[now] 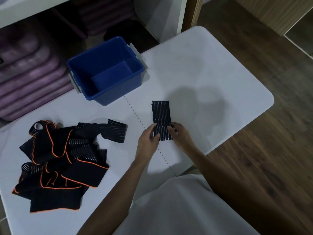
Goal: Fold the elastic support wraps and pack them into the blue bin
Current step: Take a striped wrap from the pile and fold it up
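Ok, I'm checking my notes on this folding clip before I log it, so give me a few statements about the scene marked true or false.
1. The blue bin already holds folded wraps. False: its inside shows only bare blue plastic.
2. Both hands hold one striped wrap on the white table. True: the left hand and right hand pinch its near end.
3. The pile of unfolded wraps lies to the right of the hands. False: it lies to their left.
4. Some wraps in the pile have orange edging. True.
5. The bin stands on the floor. False: it stands on the table.
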